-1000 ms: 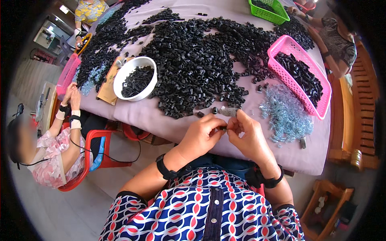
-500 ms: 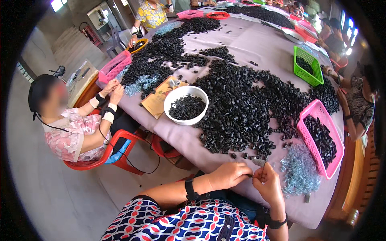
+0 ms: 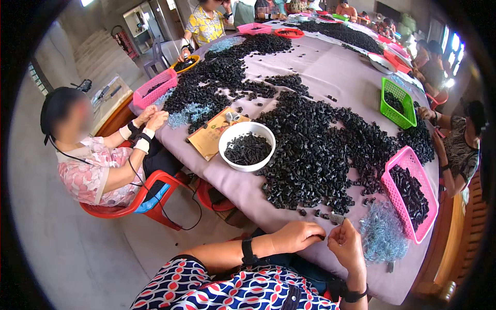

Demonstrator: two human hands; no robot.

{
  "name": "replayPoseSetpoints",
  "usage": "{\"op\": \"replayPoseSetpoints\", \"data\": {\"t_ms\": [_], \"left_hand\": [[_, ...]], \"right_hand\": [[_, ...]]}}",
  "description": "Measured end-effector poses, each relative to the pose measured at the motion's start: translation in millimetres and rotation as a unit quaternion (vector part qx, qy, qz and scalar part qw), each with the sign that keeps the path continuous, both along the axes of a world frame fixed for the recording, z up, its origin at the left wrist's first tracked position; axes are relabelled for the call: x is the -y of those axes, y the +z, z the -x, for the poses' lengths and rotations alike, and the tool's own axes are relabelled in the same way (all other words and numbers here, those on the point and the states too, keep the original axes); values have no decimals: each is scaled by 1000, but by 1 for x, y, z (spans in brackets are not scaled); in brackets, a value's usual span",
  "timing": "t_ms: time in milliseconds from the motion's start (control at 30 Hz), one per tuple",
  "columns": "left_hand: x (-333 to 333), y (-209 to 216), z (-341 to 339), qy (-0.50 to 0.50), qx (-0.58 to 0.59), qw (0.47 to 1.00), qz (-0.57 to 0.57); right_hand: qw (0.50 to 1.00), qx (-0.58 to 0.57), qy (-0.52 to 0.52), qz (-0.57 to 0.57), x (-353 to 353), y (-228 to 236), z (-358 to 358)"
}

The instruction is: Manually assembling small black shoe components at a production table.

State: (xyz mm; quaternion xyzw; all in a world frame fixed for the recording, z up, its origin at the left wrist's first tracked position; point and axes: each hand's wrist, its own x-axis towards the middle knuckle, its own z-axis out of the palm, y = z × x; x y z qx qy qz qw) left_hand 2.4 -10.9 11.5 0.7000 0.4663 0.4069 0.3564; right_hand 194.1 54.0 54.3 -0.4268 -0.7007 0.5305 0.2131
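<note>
My left hand [image 3: 298, 237] is closed in a pinch over the table's near edge, with a small black piece [image 3: 321, 237] showing at its fingertips. Just right of it, my right hand [image 3: 348, 249] is closed, its fingers curled inward; what it holds, if anything, is hidden. A small gap separates the two hands. Beside the right fingertips shows a flat grey metal piece [image 3: 337, 219]; whether it is gripped or lying on the cloth I cannot tell. Beyond both hands spreads a large heap of small black ring-like pieces [image 3: 305, 160].
A white bowl [image 3: 223, 147] of black pieces stands left of the heap, by a brown booklet [image 3: 209, 142]. At right are clear bluish strands [image 3: 383, 232], a pink basket [image 3: 431, 217] and a green basket [image 3: 399, 118]. A co-worker [image 3: 98, 155] sits at left; others sit around the table.
The whole view has shifted, with the table now lower in the picture. My hands are slightly farther apart. The left one still pinches near the right one.
</note>
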Motion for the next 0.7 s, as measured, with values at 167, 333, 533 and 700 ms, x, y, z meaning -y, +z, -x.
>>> {"op": "replayPoseSetpoints", "data": {"t_ms": [167,333,533,700], "left_hand": [[1,-2,2,4,-36,999,-38],[-1,-2,2,3,-41,998,-53],[7,6,18,-36,38,998,-42],[2,7,50,128,197,970,52]], "right_hand": [[999,32,26,-13,3,8,7],[999,-21,16,46,-5,1,5],[957,-144,143,207,-29,-1,19],[967,-156,116,166,-31,10,50]]}}
